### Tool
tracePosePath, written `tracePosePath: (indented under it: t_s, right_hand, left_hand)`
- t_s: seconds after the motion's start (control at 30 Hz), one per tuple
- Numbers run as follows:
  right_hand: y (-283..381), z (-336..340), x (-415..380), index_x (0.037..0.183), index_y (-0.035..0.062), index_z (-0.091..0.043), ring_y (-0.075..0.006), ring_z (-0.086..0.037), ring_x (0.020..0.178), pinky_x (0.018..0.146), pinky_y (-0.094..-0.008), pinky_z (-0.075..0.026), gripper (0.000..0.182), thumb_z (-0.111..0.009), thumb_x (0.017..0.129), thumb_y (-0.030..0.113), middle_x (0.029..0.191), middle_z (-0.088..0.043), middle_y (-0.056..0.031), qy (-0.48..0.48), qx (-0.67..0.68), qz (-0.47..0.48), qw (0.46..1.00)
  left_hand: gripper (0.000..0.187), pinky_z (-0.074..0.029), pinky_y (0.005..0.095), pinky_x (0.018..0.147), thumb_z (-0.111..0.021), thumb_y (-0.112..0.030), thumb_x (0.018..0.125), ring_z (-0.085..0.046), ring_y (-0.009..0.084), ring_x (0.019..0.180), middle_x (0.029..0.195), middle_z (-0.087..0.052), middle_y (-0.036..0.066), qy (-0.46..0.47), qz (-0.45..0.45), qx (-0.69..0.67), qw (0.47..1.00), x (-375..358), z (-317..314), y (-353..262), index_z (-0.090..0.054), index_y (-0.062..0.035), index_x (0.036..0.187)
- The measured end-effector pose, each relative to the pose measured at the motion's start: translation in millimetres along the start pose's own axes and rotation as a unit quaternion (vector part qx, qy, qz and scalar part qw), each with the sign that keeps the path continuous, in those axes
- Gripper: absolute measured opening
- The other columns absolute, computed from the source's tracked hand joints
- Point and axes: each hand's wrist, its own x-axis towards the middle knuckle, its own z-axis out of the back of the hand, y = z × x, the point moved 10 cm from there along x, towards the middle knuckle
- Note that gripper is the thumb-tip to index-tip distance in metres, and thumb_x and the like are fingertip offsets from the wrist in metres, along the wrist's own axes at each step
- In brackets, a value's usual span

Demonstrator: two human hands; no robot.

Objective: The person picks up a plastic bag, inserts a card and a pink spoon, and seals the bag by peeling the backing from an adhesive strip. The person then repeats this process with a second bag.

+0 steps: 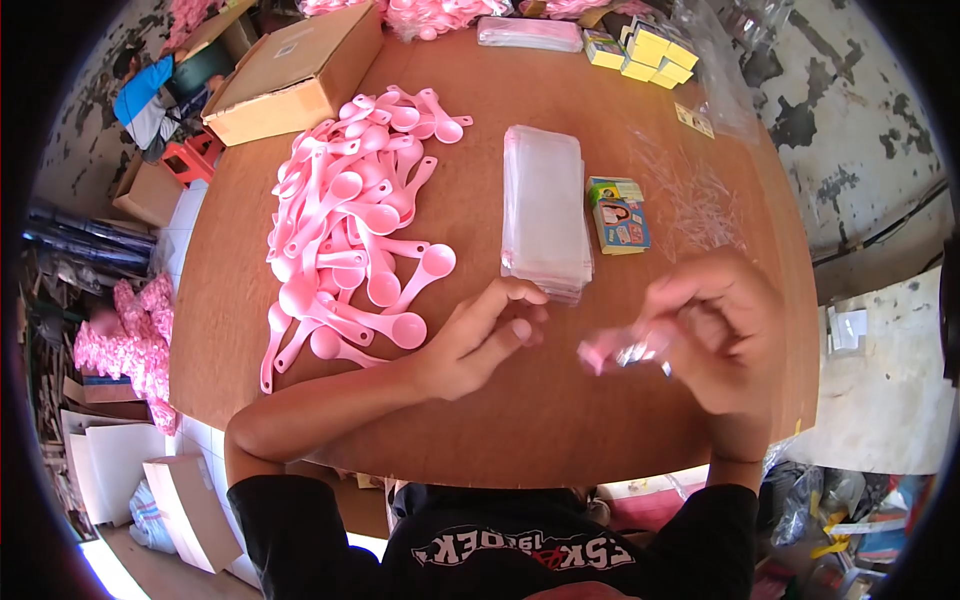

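My right hand (715, 330) is raised over the right front of the table, fingers curled. It grips a pink spoon in shiny clear plastic (625, 352), blurred by motion and partly hidden by the fingers. My left hand (490, 340) hovers near the front end of a stack of clear plastic bags (545, 205). Its fingers are bent, thumb and forefinger apart, with nothing visible between them. To its left lies a heap of pink measuring spoons (345, 215). A small stack of printed cards (620, 218) sits right of the bags.
Thin clear plastic strips (700, 205) lie scattered at the right. At the back are a cardboard box (300, 75), another bag stack (530, 34) and several yellow-edged card stacks (655, 55). Another person (148, 100) is at the far left, beside a red stool (192, 157).
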Motion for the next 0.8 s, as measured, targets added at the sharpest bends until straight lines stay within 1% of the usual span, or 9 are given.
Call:
tracePosePath:
  t_s: [0.07, 0.13, 0.23, 0.4, 0.47, 0.5, 0.6, 0.63, 0.8]
  right_hand:
    - [-6.7, -24.7, -3.9, 0.107, -0.0037, -0.060, -0.0117, -0.065, 0.087, 0.074, -0.0248, -0.053, 0.021, -0.063, 0.086, -0.006, 0.097, -0.064, -0.0101, 0.083, 0.129, -0.078, 0.985]
    - [-6.6, -33.5, -2.0, 0.108, -0.0029, -0.059, -0.0105, -0.065, 0.088, 0.075, -0.0254, -0.054, 0.020, -0.063, 0.088, -0.004, 0.099, -0.063, -0.0089, 0.113, 0.135, -0.092, 0.980]
    - [-42.5, -48.0, -1.9, 0.108, -0.0018, -0.057, -0.0082, -0.064, 0.080, 0.072, -0.0229, -0.053, 0.019, -0.064, 0.090, 0.000, 0.095, -0.063, -0.0065, 0.106, 0.177, -0.175, 0.963]
    - [-76.8, -46.7, 7.3, 0.105, -0.0010, -0.058, -0.0059, -0.062, 0.077, 0.065, -0.0209, -0.051, 0.016, -0.064, 0.090, 0.001, 0.087, -0.063, -0.0034, 0.084, 0.175, -0.179, 0.965]
    - [-78.8, -39.2, 11.8, 0.104, -0.0002, -0.059, -0.0055, -0.061, 0.075, 0.061, -0.0207, -0.049, 0.015, -0.063, 0.090, 0.000, 0.083, -0.064, -0.0029, 0.069, 0.098, -0.131, 0.984]
    - [-77.6, -35.4, 14.3, 0.100, 0.0002, -0.060, -0.0051, -0.061, 0.071, 0.059, -0.0216, -0.049, 0.013, -0.064, 0.088, 0.000, 0.081, -0.066, -0.0046, 0.045, 0.074, -0.106, 0.991]
    - [-83.2, -40.4, 12.3, 0.102, 0.0004, -0.060, -0.0060, -0.061, 0.079, 0.068, -0.0225, -0.050, 0.013, -0.064, 0.090, -0.001, 0.088, -0.065, -0.0040, 0.110, -0.005, -0.182, 0.977]
    - [-84.5, -41.3, 11.3, 0.102, 0.0004, -0.060, -0.0060, -0.061, 0.079, 0.068, -0.0225, -0.050, 0.013, -0.064, 0.090, -0.001, 0.088, -0.065, -0.0040, 0.110, -0.005, -0.183, 0.977]
    - [-74.1, -42.0, 15.7, 0.095, 0.0005, -0.063, -0.0097, -0.063, 0.077, 0.066, -0.0253, -0.050, 0.009, -0.066, 0.087, 0.001, 0.085, -0.065, -0.0036, 0.073, -0.029, -0.084, 0.993]
  left_hand:
    - [0.028, -0.050, 0.0341, 0.085, -0.045, -0.022, 0.103, -0.062, 0.0195, 0.093, 0.100, -0.062, 0.012, 0.018, -0.060, 0.047, 0.997, 3.1, 0.2, -13.1, -0.051, 0.0016, 0.117]
    - [0.045, -0.049, 0.0357, 0.086, -0.037, -0.038, 0.105, -0.062, 0.0217, 0.095, 0.103, -0.062, 0.013, 0.055, -0.050, 0.055, 0.996, 3.0, -3.0, -12.5, -0.053, 0.0034, 0.116]
    - [0.073, -0.049, 0.0349, 0.085, -0.027, -0.062, 0.100, -0.062, 0.0211, 0.097, 0.105, -0.062, 0.013, 0.143, 0.070, -0.106, 0.981, -2.7, -26.3, -3.1, -0.056, 0.0022, 0.120]
    - [0.076, -0.047, 0.0330, 0.085, -0.028, -0.063, 0.099, -0.060, 0.0182, 0.096, 0.103, -0.063, 0.011, 0.152, 0.068, -0.096, 0.981, -5.9, -19.2, 4.0, -0.054, 0.0026, 0.127]
    - [0.075, -0.046, 0.0325, 0.082, -0.027, -0.062, 0.100, -0.058, 0.0166, 0.092, 0.096, -0.063, 0.009, 0.176, 0.076, 0.029, 0.981, -6.7, -19.3, 9.2, -0.054, 0.0031, 0.126]
    - [0.063, -0.046, 0.0315, 0.077, -0.034, -0.053, 0.102, -0.057, 0.0152, 0.086, 0.091, -0.062, 0.007, 0.186, 0.071, -0.003, 0.980, -5.7, -24.9, 2.9, -0.057, 0.0028, 0.120]
    - [0.047, -0.047, 0.0309, 0.073, -0.043, -0.040, 0.103, -0.059, 0.0141, 0.082, 0.089, -0.063, 0.006, 0.216, 0.045, 0.085, 0.972, -5.3, -28.8, 5.3, -0.057, 0.0022, 0.119]
    - [0.036, -0.048, 0.0299, 0.072, -0.049, -0.026, 0.102, -0.060, 0.0127, 0.077, 0.084, -0.063, 0.006, 0.139, -0.003, 0.046, 0.989, 0.5, -26.8, -4.9, -0.055, 0.0020, 0.123]
    - [0.033, -0.050, 0.0278, 0.069, -0.050, -0.012, 0.101, -0.061, 0.0114, 0.073, 0.077, -0.064, 0.005, 0.039, -0.025, 0.111, 0.993, 7.2, -9.4, -5.8, -0.051, 0.0012, 0.131]
